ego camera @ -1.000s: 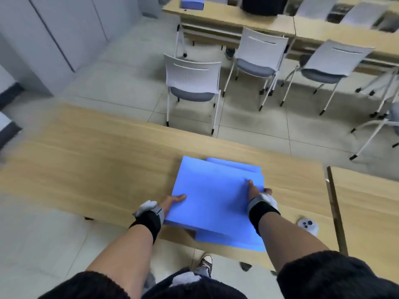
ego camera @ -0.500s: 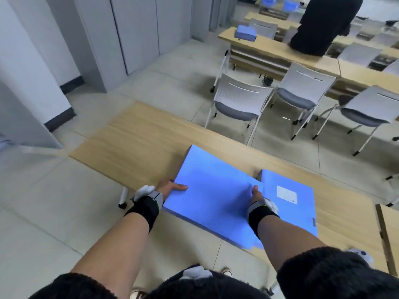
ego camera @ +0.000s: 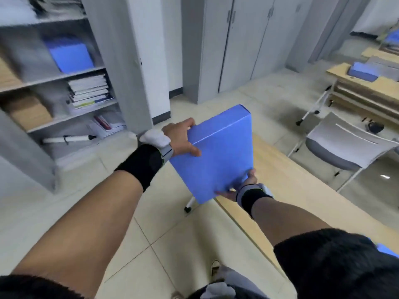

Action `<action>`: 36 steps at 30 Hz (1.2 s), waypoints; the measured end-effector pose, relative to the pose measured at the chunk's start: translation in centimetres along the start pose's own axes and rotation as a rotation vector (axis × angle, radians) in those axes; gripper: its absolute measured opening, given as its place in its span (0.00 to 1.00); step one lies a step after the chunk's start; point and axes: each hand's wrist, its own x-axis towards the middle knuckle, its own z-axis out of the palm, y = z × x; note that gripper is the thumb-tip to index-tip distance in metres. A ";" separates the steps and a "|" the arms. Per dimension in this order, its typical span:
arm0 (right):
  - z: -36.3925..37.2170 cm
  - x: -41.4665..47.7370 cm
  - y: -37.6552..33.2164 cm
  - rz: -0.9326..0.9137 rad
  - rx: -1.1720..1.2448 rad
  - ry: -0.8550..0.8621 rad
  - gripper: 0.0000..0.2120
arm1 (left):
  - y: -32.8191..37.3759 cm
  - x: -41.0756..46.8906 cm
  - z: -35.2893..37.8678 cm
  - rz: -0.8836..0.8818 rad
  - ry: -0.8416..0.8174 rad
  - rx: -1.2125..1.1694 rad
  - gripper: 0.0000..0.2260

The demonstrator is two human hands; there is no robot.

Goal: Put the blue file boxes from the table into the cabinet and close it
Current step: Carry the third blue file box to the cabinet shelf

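– Over the floor, just off the end of the counter (ego camera: 302, 201), what is up in the air?
– One blue file box (ego camera: 222, 156), tilted, clear of the counter and held at two places.
– How is it held?
– The left grip (ego camera: 181, 139) clasps the box's far-left edge, thumb on the broad face, fingers curled round the side. The right grip (ego camera: 241, 188) grasps the near lower corner from beneath, thumb up on the edge.
– And the cabinet (ego camera: 112, 61)?
– It stands open at the left, well apart from the held box. Its top shelf holds papers (ego camera: 58, 5), too blurred to read. The next shelf holds a second blue file box (ego camera: 71, 55), leaning. Below that, a stack of books (ego camera: 90, 91) lies flat near a cardboard box (ego camera: 28, 111). Lower still lie a few booklets (ego camera: 105, 125), and at the bottom a white tube (ego camera: 67, 139).
– Anything else?
– Closed grey cabinets (ego camera: 237, 39) stand beyond. A grey chair (ego camera: 345, 143) sits past the counter. Another blue box (ego camera: 362, 73) rests on a far desk (ego camera: 371, 85). A sliver of blue (ego camera: 386, 249) shows beside the black sleeve (ego camera: 345, 255); I cannot tell what it is.
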 end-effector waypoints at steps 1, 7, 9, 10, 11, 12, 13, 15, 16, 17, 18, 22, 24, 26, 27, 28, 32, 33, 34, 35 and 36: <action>2.9 0.3 1.0 0.021 0.011 -0.084 0.31 | -0.7 0.0 -1.6 0.048 0.034 0.119 0.28; 16.4 5.2 5.8 0.305 0.249 -0.462 0.33 | -7.0 0.8 -8.7 0.163 0.061 0.595 0.27; 20.2 6.6 7.0 0.325 0.089 -0.541 0.24 | -10.2 1.5 -10.3 0.102 0.023 0.654 0.25; 22.0 7.5 7.5 0.351 0.036 -0.527 0.22 | -11.9 1.9 -10.9 0.082 0.015 0.664 0.25; 23.6 7.9 8.0 0.393 -0.001 -0.550 0.24 | -13.3 2.3 -11.4 0.057 0.006 0.675 0.25; 25.4 8.2 8.3 0.397 -0.046 -0.614 0.30 | -14.8 2.7 -12.2 0.038 0.008 0.676 0.25; 25.7 8.2 8.5 0.378 -0.073 -0.637 0.38 | -15.5 2.4 -12.1 0.035 0.004 0.675 0.24; 29.5 9.4 9.0 0.456 -0.228 -0.690 0.38 | -18.2 3.2 -13.1 -0.019 -0.014 0.707 0.23; 31.3 10.3 9.5 0.449 -0.284 -0.645 0.29 | -19.6 3.4 -13.5 -0.054 -0.026 0.713 0.23; 32.8 11.1 9.8 0.461 -0.296 -0.616 0.18 | -20.9 3.5 -13.7 -0.080 -0.025 0.723 0.22; 34.2 11.8 10.1 0.438 -0.332 -0.610 0.11 | -22.2 3.6 -13.8 -0.106 -0.013 0.728 0.21; 38.6 15.2 11.6 0.364 -0.498 -0.552 0.13 | -27.4 3.7 -14.0 -0.210 -0.045 0.700 0.22; 40.9 16.6 12.3 0.346 -0.520 -0.576 0.12 | -30.6 3.6 -13.9 -0.260 -0.020 0.643 0.25; 43.7 18.0 13.0 0.341 -0.495 -0.616 0.16 | -34.0 4.1 -14.0 -0.297 0.051 0.561 0.28; 45.1 18.7 13.5 0.344 -0.493 -0.630 0.18 | -35.8 4.7 -14.3 -0.309 0.070 0.515 0.28; 46.6 19.6 13.9 0.346 -0.501 -0.631 0.19 | -37.5 5.5 -14.8 -0.319 0.057 0.482 0.29; 52.4 23.3 15.0 0.284 -0.501 -0.642 0.17 | -44.7 9.8 -17.8 -0.486 -0.173 0.289 0.34; 54.4 24.2 15.4 0.281 -0.508 -0.630 0.17 | -46.9 11.1 -19.0 -0.538 -0.193 0.153 0.33; 55.0 24.4 15.2 0.275 -0.529 -0.628 0.18 | -47.7 11.4 -18.8 -0.588 -0.174 -0.027 0.30; 57.5 25.2 15.6 0.257 -0.529 -0.606 0.20 | -50.6 13.2 -20.3 -0.615 -0.159 -0.243 0.26; 58.0 25.2 15.5 0.247 -0.565 -0.596 0.20 | -51.7 13.5 -20.2 -0.627 -0.106 -0.414 0.21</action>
